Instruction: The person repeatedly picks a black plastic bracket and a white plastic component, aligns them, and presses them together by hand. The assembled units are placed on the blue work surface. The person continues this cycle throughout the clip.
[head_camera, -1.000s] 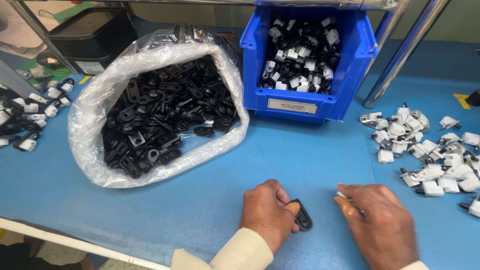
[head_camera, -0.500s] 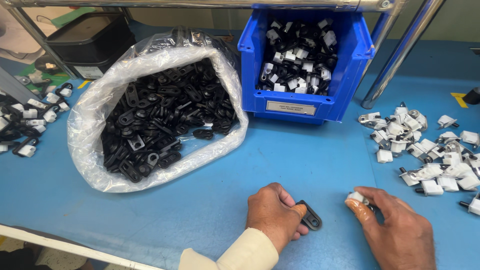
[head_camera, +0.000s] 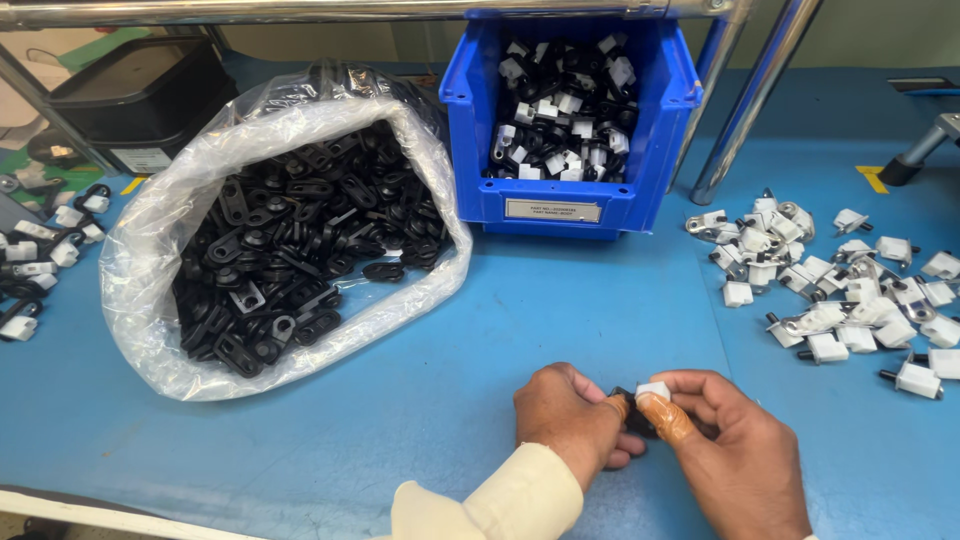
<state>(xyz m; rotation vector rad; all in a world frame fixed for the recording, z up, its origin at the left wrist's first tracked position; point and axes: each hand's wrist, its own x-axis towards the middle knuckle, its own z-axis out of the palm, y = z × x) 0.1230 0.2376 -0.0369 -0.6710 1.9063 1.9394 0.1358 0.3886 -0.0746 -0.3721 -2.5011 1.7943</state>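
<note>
Blue bench top (head_camera: 620, 310) carries everything; near its front edge the left hand (head_camera: 570, 420) and the right hand (head_camera: 735, 450) meet, fingertips closed together on a small black bracket (head_camera: 628, 408) with a white plastic block (head_camera: 654, 389) pressed against it; the right thumb wears an orange finger cot (head_camera: 664, 417); how the two parts join is hidden by the fingers; loose white latch parts (head_camera: 830, 280) lie scattered to the right; a clear plastic bag (head_camera: 160, 230) of black brackets (head_camera: 290, 240) sits to the left; a blue bin (head_camera: 560, 205) of mixed black and white pieces stands behind.
</note>
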